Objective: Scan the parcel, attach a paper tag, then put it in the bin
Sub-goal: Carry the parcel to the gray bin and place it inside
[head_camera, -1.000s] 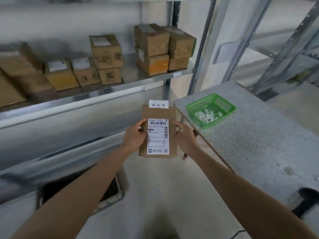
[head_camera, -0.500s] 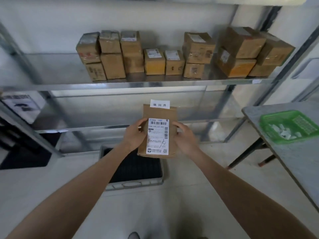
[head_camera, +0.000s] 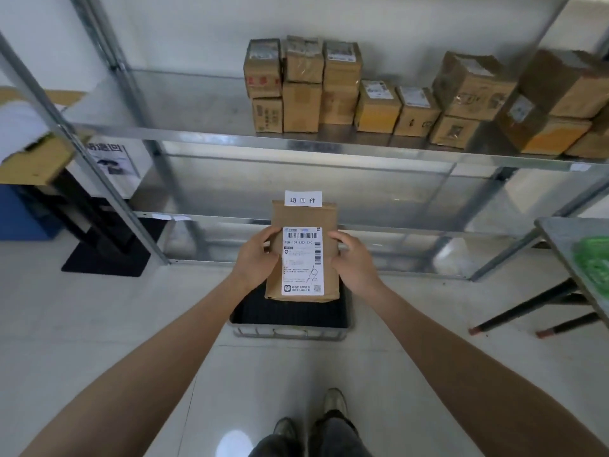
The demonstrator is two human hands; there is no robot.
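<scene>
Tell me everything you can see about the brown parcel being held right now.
The parcel is a flat brown kraft-paper envelope, held upright with its face to the camera. A white shipping label with barcodes and handwriting covers its lower front. A small white paper tag with printed characters sits at its top edge. The left hand grips its left side and the right hand its right side. It hangs in the air in front of the dark bin on the floor.

Bare forearms, no sleeves; dark grey trousers (head_camera: 316, 440); worn greyish shoes (head_camera: 334, 402).
</scene>
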